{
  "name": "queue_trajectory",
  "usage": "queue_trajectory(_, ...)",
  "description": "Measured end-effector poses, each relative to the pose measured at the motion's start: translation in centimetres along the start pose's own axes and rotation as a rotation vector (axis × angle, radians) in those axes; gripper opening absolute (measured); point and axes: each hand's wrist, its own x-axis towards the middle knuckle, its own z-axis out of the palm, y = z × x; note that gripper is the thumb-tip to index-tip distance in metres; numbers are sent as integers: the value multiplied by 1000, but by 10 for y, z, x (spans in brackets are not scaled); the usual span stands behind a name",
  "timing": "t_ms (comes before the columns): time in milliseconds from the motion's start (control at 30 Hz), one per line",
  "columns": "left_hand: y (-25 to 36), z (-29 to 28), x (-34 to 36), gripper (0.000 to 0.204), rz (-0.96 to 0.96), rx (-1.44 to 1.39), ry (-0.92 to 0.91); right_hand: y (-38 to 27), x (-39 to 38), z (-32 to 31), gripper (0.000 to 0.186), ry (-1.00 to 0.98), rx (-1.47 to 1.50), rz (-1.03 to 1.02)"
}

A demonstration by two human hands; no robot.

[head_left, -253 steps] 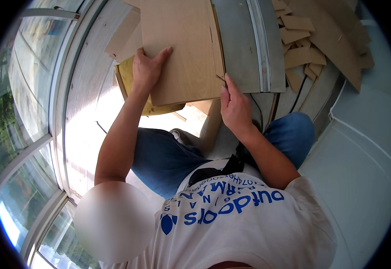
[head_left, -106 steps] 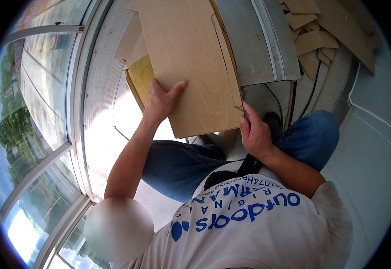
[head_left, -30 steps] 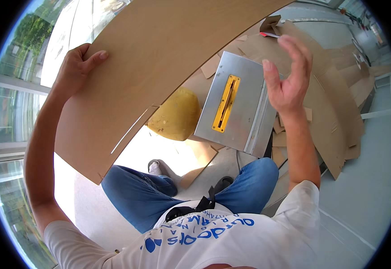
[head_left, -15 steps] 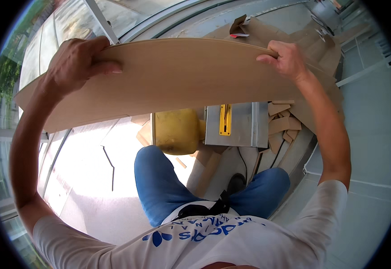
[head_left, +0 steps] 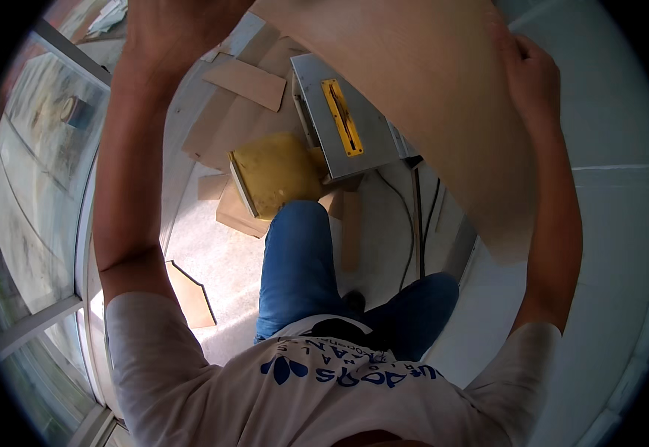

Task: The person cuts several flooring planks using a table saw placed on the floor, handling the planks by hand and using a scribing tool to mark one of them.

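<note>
Plywood sheet (head_left: 428, 104), thin, pale tan and smooth-faced, hangs overhead between our two raised arms, well above the floor. We judge the lift done and the setting-down left: the panel is clear of every surface, with no resting place in contact.

Our right hand (head_left: 534, 74) is clamped on the sheet's right edge, fingers curled round it. Our left hand (head_left: 172, 33) is up at the far left edge of the panel, but its fingers run out of view, so we cannot tell how it is closed.

Below the grip, between our arms, stands a table saw (head_left: 347, 123): a flat grey metal top with a narrow yellow insert plate around the blade slot. Just left of it lies a yellow dust-coated block (head_left: 276, 171), squarish with rounded corners. Wood offcuts (head_left: 246, 82), flat, straight-edged and pale, lie scattered beyond and beside both. Black cables (head_left: 414, 223) trail over the light concrete floor (head_left: 220, 261) under the right-hand grip. Nearest us, blue jeans (head_left: 298, 268) and a white printed T-shirt (head_left: 317, 402) fill the lower frame; glazed window panels (head_left: 34, 186) curve away outside the left arm.
</note>
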Motion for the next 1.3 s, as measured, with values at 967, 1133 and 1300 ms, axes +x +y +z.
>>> queue_trajectory(967, 233, 241, -385, 46, -2431, -1285, -44, 302, -456, 36, 62, -355, 472, 718)
queue_trajectory(1133, 233, 256, -359, 35, -2480, -1208, 206, 307, -440, 48, 62, -449, 505, 779)
queue_trajectory(1300, 223, 247, -392, 34, -2362, -1314, 49, 271, -427, 48, 65, -479, 712, 879)
